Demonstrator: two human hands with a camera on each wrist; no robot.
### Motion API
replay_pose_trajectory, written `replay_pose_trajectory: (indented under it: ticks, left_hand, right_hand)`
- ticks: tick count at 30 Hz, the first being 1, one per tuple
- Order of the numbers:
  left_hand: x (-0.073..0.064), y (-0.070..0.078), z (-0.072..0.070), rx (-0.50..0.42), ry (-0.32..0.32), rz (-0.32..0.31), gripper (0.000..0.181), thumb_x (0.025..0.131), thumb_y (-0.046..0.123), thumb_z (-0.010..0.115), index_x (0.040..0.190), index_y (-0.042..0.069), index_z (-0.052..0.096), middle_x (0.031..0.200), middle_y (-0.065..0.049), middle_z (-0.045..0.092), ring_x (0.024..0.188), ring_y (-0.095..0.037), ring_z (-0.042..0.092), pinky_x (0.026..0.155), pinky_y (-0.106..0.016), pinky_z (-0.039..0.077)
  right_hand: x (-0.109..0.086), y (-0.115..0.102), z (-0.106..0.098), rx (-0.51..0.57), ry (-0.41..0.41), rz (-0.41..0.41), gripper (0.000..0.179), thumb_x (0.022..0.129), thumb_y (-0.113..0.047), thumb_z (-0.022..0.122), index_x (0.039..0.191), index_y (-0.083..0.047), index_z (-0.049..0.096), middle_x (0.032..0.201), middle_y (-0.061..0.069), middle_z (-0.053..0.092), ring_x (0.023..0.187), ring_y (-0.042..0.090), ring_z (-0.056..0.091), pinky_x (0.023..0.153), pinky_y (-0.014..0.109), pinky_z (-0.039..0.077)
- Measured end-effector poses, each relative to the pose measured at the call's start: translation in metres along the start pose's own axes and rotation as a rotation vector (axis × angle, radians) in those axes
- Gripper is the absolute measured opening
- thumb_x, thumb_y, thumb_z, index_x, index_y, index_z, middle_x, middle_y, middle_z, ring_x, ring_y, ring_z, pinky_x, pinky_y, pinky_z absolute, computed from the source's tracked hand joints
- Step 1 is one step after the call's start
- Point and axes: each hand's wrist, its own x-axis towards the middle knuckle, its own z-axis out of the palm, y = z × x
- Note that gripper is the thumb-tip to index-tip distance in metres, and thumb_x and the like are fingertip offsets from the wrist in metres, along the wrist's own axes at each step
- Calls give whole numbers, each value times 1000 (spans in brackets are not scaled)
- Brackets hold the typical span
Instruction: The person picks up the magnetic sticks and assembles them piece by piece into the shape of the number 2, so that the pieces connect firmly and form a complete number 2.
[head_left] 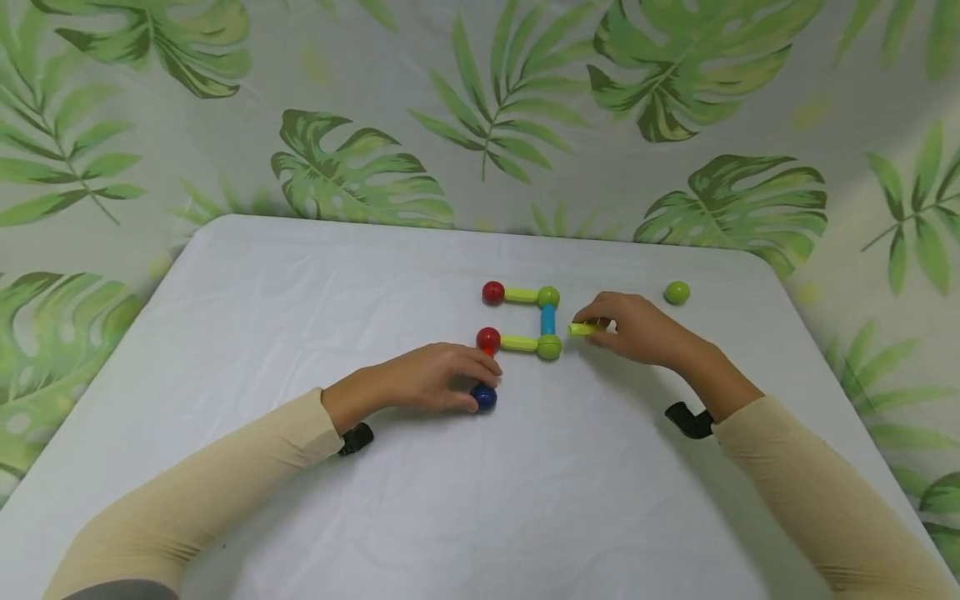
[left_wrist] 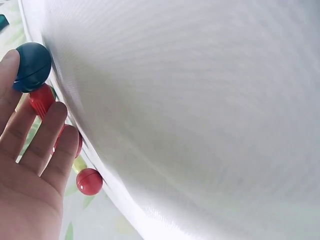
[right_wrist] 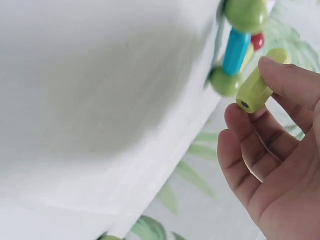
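My left hand (head_left: pixel 442 377) holds the near end of a joined chain, its thumb against a dark blue ball (left_wrist: pixel 33 67) and its fingers along a red rod (left_wrist: pixel 42 101). That rod runs to a red ball (head_left: pixel 488 339), then a yellow-green rod (head_left: pixel 519 343) leads to a green ball (head_left: pixel 549 347). A blue rod (head_left: pixel 548 320) links this to another green ball (head_left: pixel 549 297). Just right of the chain, my right hand (head_left: pixel 637 327) pinches a loose yellow-green rod (right_wrist: pixel 255 91) between thumb and fingers. A dark spot shows in its end.
From the far green ball, another yellow-green rod (head_left: pixel 521 295) reaches a second red ball (head_left: pixel 492 292). A lone green ball (head_left: pixel 677 292) lies at the far right of the white table (head_left: pixel 360 275). Behind the table hangs leaf-patterned cloth (head_left: pixel 517 192).
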Motion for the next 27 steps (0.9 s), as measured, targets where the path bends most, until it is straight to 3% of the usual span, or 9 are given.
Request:
replay_pose_trajectory:
  ticks: [10, 17, 27]
  left_hand:
    - [-6, 1, -4, -9, 24, -10, 33, 87, 9, 73, 120, 8, 72, 137, -9, 61, 130, -25, 56, 112, -42, 45]
    - [-4, -2, -2, -64, 16, 0, 33, 88, 8, 73, 121, 6, 71, 136, -7, 62, 130, -23, 56, 113, -40, 45]
    - [-2, 1, -3, -29, -3, -7, 34, 89, 8, 72, 122, 7, 70, 137, -6, 62, 131, -23, 55, 113, -41, 44]
  right_hand:
    - [-25, -21, 14, 36, -44, -73, 29, 88, -8, 73, 117, -12, 71, 101, -4, 68, 94, 12, 63, 83, 36, 54]
    - [-31, -30, 24, 84, -75, -113, 28, 88, -10, 73, 116, -16, 72, 101, -8, 67, 91, 8, 61, 81, 36, 56]
    - [-31, -43, 41, 42, -57, -181, 27, 88, -17, 75, 114, -15, 72, 99, -8, 66, 84, 5, 59, 76, 27, 54]
